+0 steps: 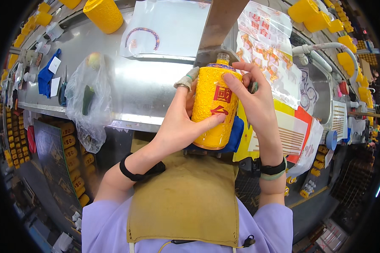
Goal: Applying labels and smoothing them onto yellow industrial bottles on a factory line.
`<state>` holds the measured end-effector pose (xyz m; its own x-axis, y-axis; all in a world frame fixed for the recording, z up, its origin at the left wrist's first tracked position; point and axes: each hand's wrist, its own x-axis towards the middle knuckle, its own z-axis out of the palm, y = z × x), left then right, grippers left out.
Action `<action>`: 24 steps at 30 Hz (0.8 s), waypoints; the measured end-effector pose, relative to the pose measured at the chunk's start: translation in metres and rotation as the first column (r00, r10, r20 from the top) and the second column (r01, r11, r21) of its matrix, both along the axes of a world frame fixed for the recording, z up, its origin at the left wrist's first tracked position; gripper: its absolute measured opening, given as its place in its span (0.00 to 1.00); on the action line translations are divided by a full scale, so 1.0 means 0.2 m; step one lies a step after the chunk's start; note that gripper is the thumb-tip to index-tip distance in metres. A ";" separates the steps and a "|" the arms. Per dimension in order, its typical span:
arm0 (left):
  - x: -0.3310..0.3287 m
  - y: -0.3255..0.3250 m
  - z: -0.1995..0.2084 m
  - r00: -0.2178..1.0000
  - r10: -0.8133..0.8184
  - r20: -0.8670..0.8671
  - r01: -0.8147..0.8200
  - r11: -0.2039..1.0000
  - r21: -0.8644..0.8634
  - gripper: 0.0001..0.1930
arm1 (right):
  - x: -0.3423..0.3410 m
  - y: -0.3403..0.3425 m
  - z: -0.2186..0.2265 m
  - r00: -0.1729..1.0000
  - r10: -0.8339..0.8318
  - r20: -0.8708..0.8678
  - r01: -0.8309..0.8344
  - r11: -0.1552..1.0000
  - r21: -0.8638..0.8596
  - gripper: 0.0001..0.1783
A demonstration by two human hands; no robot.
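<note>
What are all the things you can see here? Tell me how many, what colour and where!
Bottle: one, yellow with a red label, held upright in the middle.
Other bottles: many, yellow, along the top edges and lower left racks.
Plastic bag: one, clear, hanging left of the counter.
Counter: one, shiny metal, across the middle.
Blue cloth: one, far left on the counter.
Printed sheets: several, white, red and yellow, at right.
Apron: one, tan, at bottom.
Left hand: grips the bottle's left side.
Right hand: grips its right side.
</note>
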<state>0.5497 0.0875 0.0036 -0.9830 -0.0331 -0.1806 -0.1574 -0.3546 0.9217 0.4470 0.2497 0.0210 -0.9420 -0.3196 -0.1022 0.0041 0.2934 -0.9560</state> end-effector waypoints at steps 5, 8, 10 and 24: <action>0.00 0.00 0.00 1.000 -0.011 0.006 0.012 1.000 -0.010 0.51 | 0.00 0.00 0.00 1.000 0.009 0.018 -0.008 1.000 -0.014 0.25; 0.00 0.00 0.01 1.000 -0.012 -0.002 0.012 1.000 -0.019 0.52 | 0.00 0.00 -0.01 1.000 0.012 0.015 -0.011 1.000 -0.014 0.25; 0.00 -0.01 0.01 1.000 -0.015 0.001 0.015 1.000 -0.009 0.51 | 0.00 0.01 -0.01 0.999 0.012 0.036 -0.011 0.999 -0.033 0.25; -0.15 -0.07 0.00 0.989 0.028 0.148 -0.046 0.992 0.121 0.35 | 0.06 0.01 -0.04 1.000 -0.015 0.003 0.015 0.994 -0.110 0.24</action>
<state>0.5200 0.0730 0.0033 -0.9445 -0.0374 -0.3263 -0.2710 -0.4724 0.8387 0.4596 0.2526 0.0124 -0.9466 -0.3149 -0.0697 0.0102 0.1866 -0.9824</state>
